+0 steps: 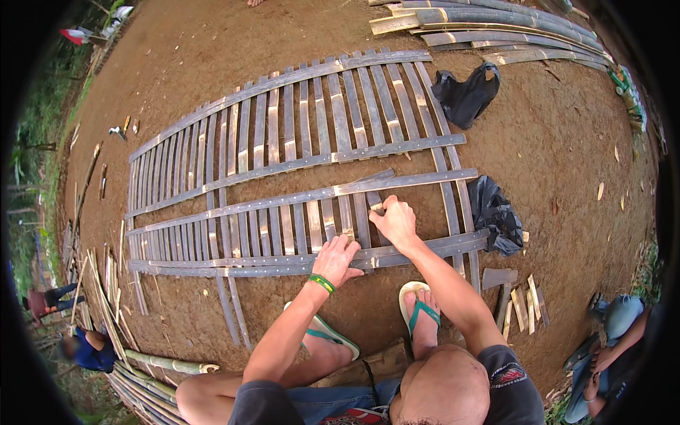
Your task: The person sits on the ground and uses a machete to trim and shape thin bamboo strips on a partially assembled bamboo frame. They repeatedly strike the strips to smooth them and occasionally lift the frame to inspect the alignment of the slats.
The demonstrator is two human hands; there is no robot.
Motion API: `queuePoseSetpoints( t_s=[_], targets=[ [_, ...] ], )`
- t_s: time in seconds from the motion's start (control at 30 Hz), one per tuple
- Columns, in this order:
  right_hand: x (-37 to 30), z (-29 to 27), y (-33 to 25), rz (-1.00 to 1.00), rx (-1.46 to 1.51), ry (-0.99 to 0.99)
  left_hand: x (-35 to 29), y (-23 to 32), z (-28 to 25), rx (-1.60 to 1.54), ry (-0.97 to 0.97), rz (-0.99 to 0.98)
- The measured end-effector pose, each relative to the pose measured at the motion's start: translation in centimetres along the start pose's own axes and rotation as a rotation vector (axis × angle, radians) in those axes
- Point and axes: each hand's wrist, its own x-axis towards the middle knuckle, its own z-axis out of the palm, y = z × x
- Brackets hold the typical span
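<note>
Black bags (467, 98) beside bamboo panels (336, 190)

Slats (273, 117) here are bamboo by the look: dk grey skin, smooth, semi-matt, w/ paler, rougher node bands. Rails (397, 149), same mat'l, dotted w/ pale, metallic-looking specks. Blk bags (467, 98): thin plastic, crinkled, v. glossy. Ground (559, 156): bare earth, matt & gritty. Sandals (333, 333) rubbery, smooth; jeans (336, 398) matt blue denim.

There are two slatted panels (287, 228), two black bags (465, 97), two sandals (425, 309).
</note>
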Motion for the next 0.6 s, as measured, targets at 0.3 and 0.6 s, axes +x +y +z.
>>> queuePoseSetpoints(
  t_s=[0.3, 0.6],
  targets=[
    [0.1, -1.8, 0.1, -0.247, -0.131, 0.152, -0.1, -0.3, -0.2, -0.032, 0.005, 0.01],
    [7.0, -5.5, 0.2, -0.611, -0.258, -0.182, 0.1, -0.3, 0.1, -0.003, 0.016, 0.015]
  ],
)
